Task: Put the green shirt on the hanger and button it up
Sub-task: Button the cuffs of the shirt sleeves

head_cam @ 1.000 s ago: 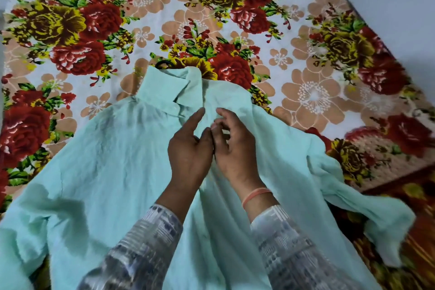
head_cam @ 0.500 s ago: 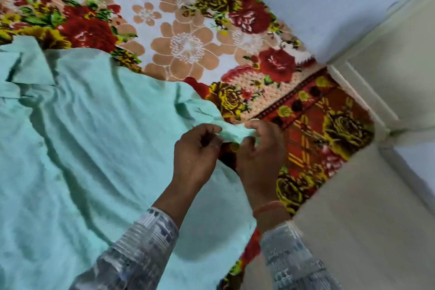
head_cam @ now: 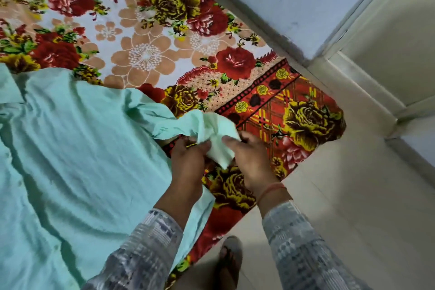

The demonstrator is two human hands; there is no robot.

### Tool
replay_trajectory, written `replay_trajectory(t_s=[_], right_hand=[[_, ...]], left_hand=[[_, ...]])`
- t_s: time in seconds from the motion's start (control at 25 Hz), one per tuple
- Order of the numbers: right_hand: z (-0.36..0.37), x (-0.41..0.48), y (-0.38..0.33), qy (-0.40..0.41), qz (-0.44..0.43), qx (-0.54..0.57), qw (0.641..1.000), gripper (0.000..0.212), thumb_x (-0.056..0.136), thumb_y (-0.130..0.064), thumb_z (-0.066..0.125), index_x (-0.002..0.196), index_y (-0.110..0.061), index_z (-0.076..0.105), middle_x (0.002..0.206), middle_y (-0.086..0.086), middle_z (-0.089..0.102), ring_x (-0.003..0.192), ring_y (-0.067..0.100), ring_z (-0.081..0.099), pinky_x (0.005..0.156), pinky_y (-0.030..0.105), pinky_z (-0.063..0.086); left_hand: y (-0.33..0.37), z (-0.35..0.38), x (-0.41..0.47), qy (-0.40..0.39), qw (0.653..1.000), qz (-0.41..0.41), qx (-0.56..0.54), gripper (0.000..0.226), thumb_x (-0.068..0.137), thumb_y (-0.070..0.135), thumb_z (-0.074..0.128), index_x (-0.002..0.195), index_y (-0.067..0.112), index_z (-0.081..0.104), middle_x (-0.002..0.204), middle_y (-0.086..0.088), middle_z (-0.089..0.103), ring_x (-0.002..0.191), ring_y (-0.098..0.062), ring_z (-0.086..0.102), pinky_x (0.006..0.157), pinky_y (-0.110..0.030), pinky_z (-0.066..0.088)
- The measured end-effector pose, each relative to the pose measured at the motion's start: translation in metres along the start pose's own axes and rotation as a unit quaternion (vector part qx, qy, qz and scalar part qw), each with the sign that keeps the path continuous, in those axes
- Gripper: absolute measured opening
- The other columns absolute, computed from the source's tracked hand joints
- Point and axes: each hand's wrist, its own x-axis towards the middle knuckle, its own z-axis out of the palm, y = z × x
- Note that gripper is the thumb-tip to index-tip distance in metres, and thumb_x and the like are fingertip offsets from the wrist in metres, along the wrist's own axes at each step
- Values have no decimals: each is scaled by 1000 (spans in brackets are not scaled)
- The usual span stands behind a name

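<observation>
A: How will the shirt [head_cam: 70, 148] handle?
B: Light, soft and limp, I judge. It lies spread on the bed [head_cam: 146, 54]; take it by a firmer edge, such as the cuff [head_cam: 219, 148], which is lifted near the bed's corner.
A: And the grip?
B: The left hand [head_cam: 188, 160] pinches the cuff, fingers curled. The right hand [head_cam: 253, 162] pinches its other side.

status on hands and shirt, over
Left hand, right hand both pinching sleeve end of pale green fabric shirt. Shirt spread on floral bedspread. No hanger visible.
</observation>
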Motion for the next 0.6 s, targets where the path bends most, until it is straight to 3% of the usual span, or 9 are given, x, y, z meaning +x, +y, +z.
replay_trajectory(t_s=[0.08,0.16,0.28,0.4,0.48,0.6], right_hand=[[-18,-1,-9,-18,86,189,978,8,97,-19,75,103,-14,77,92,5,80,77,21,77,65,37,63],[-31,-1,-13,-51,171,259,949,10,102,-18,67,104,-11,74,81,5,75,58,12,65,47,23,53],[-38,-2,-3,-85,264,299,913,24,109,-17,48,99,-14,70,62,-3,63,40,3,49,37,15,39],[-45,3,4,-54,293,355,886,30,111,-31,47,112,-9,68,69,4,67,42,8,60,39,16,45],[-48,6,6,-36,261,329,907,42,109,-49,50,114,-12,67,73,5,74,49,12,63,45,19,46],[-51,4,14,26,133,158,978,35,105,-38,64,137,-25,57,104,6,81,57,11,66,49,24,47]], left_hand=[[10,5,-10,-39,992,22,-115,14,100,13,69,109,5,61,99,-14,77,87,-34,73,71,-42,56],[23,13,-22,-111,979,58,-159,14,108,25,61,104,12,60,93,-9,77,80,-27,72,68,-39,59],[25,31,-26,-139,982,114,-57,19,111,14,54,105,8,71,117,-13,81,101,-24,75,82,-39,64],[3,34,-12,-89,979,158,97,23,102,-6,61,104,10,77,106,-4,81,101,-21,75,84,-36,66],[-9,30,-1,-69,960,187,198,33,99,-5,64,103,23,81,105,5,82,102,-14,77,93,-42,65],[-17,30,7,-39,924,241,295,24,95,9,74,107,28,83,100,11,82,92,-1,76,87,-31,63]])
